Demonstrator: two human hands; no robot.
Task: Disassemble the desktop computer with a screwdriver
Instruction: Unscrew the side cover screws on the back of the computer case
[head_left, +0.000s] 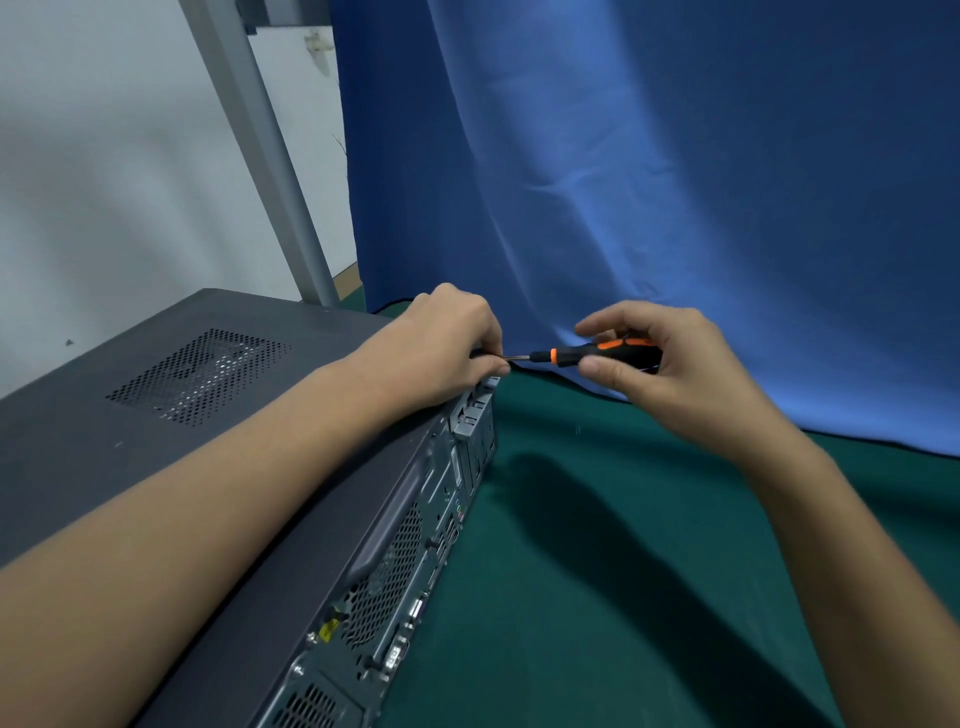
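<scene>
A dark grey desktop computer case (218, 447) lies flat on the left, its rear panel of ports and vents (410, 566) facing right. My left hand (447, 343) rests on the case's far rear corner, its curled fingers around the tip of the screwdriver shaft; the tip itself is hidden. My right hand (660, 364) grips the black and orange screwdriver (597, 353) by its handle. The tool lies level and points left at the corner.
A green cloth (623, 597) covers the table to the right of the case. A blue curtain (649, 182) hangs behind. A grey metal post (270, 156) slants up behind the case against a white wall.
</scene>
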